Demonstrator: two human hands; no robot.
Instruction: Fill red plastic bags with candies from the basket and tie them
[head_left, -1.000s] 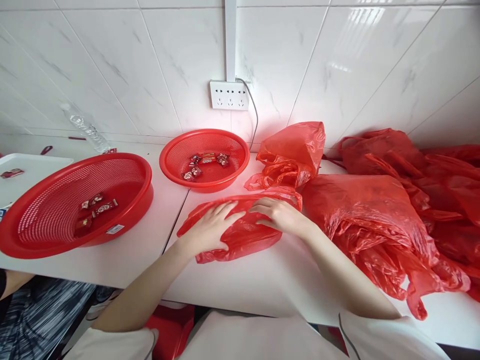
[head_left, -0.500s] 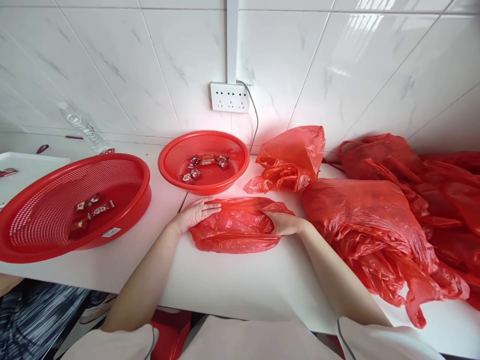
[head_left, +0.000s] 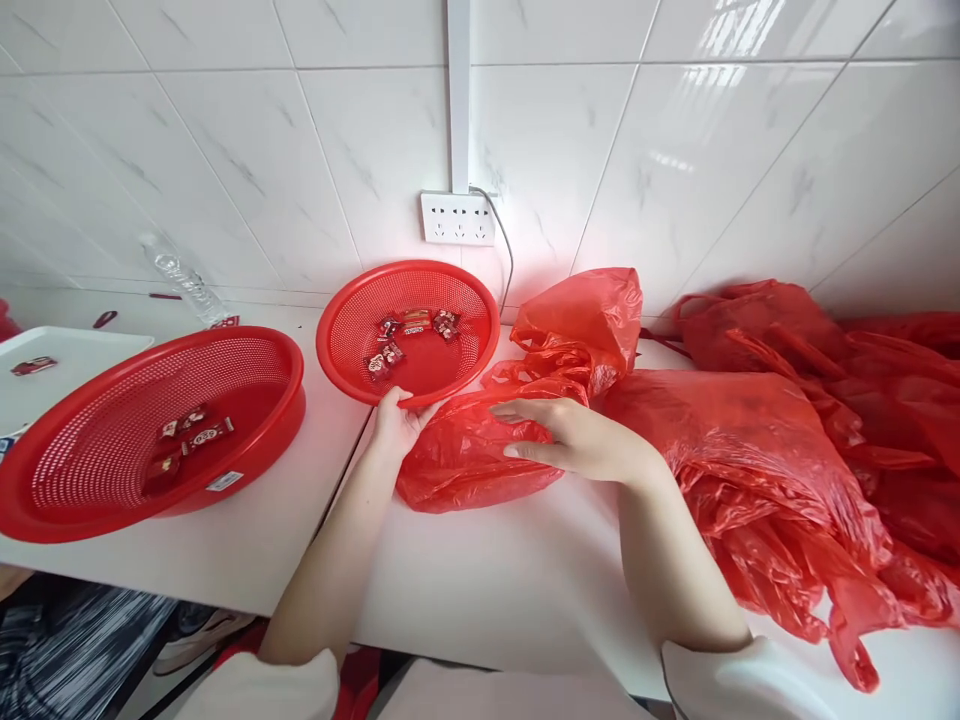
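My left hand (head_left: 399, 425) grips the near rim of the smaller red plastic colander (head_left: 427, 377), its thumb over the edge and fingers underneath. Several wrapped candies (head_left: 414, 322) in dark red wrappers lie inside that colander. Just in front of it, a red plastic bag (head_left: 476, 465) rests on the table with its mouth spread open. Over the right part of this bag is my right hand (head_left: 581, 437), fingers stretched out and thumb apart, holding nothing.
A larger red colander (head_left: 281, 440) with several candies stands at left, beside a white tray (head_left: 97, 345) and a clear bottle (head_left: 187, 285). Red plastic bags (head_left: 742, 420) are piled at right; another bag (head_left: 592, 320) sits behind. A socket panel (head_left: 457, 219) is on the tiled wall.
My left hand has left the bag's edge and taken hold of the smaller colander's rim. My right hand has come out of the bag and opened above it.
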